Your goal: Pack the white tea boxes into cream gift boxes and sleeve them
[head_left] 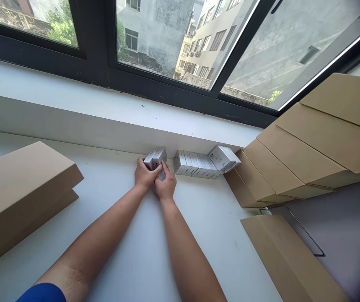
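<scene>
Both of my hands meet around a few small white boxes (155, 157) that stand against the low wall at the back of the white surface. My left hand (145, 173) is closed on the left side of these boxes. On their right side, my right hand (166, 182) has its fingers wrapped round a box, partly hidden between the hands. Just right of my hands stands a row of similar small white boxes (195, 163), packed side by side. At the right end of that row, further white boxes (222, 158) lie tilted on top.
A large brown cardboard box (25, 184) lies on the white surface (129, 251) at the left. Brown cartons (293, 147) are stacked at the right, with another carton (289, 256) below them. A dark-framed window (167, 88) runs behind the ledge.
</scene>
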Tool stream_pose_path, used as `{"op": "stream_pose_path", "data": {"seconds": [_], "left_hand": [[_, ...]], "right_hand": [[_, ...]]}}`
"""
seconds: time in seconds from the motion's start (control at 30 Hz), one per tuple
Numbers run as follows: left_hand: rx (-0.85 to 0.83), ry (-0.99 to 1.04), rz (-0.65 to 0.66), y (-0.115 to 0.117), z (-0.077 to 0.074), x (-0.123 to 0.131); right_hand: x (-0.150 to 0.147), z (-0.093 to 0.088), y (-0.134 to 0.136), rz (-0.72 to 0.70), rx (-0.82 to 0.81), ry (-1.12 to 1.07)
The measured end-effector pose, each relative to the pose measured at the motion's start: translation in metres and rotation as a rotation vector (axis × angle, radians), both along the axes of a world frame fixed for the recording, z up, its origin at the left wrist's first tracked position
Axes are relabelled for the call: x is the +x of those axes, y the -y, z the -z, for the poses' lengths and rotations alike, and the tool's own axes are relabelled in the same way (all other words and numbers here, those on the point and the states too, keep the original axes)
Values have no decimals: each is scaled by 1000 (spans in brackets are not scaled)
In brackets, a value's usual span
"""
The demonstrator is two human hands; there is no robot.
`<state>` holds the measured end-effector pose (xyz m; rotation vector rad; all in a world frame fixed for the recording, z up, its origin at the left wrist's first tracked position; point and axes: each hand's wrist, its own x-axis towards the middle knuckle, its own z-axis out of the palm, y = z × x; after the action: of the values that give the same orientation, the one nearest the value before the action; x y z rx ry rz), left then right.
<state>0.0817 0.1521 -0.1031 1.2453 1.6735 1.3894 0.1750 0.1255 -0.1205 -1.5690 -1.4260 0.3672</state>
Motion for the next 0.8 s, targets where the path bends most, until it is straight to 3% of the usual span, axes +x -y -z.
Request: {"op": "stream_pose_path", "data": {"seconds": [0.17, 0.3, 0.57, 0.8], "left_hand": [[13, 174, 10, 12, 4, -12], [28, 361, 86, 25, 7, -27], [-9, 665, 293, 69, -4, -65], [128, 628, 175, 77, 4, -72]], "right_hand": [[-2, 3, 0, -156, 141, -27], [-2, 1, 2, -171, 162, -131], [-4, -2, 0, 74, 148, -602], [15, -4, -5, 86, 3, -926]]}}
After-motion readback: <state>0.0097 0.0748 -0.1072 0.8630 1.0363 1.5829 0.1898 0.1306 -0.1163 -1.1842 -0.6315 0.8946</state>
